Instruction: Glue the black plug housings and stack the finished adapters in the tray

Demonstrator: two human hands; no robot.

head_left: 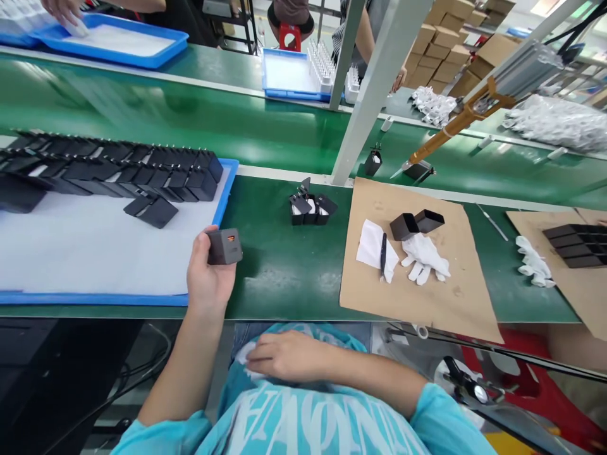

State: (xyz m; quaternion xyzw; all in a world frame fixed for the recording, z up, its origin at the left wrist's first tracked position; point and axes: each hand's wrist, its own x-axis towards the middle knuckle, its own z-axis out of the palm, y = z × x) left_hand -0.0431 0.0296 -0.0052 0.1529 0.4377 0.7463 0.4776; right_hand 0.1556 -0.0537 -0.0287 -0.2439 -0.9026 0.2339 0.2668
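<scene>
A small black power adapter (224, 246) with an orange port is in my left hand (208, 275), fingers closed round its sides, above the blue tray's right front corner. Low over my lap lies my right hand (287, 355), its fingers curled over a white cloth (247, 359) that shows partly beneath them. To the left, the paper-lined blue tray (229, 189) bears rows of black adapters (156, 170); one separate unit (152, 210) lies in front of them. A small group of black housings with loose flaps (310, 208) stands on the green bench right of my left hand.
On a cardboard sheet (417, 309) lie two black shells (417, 222), black tweezers (383, 253), white paper and a white glove (424, 258). An orange-brown tool (448, 133) hangs above. A metal post (367, 95) rises behind the bench. Another person's hand (64, 9) works across the line.
</scene>
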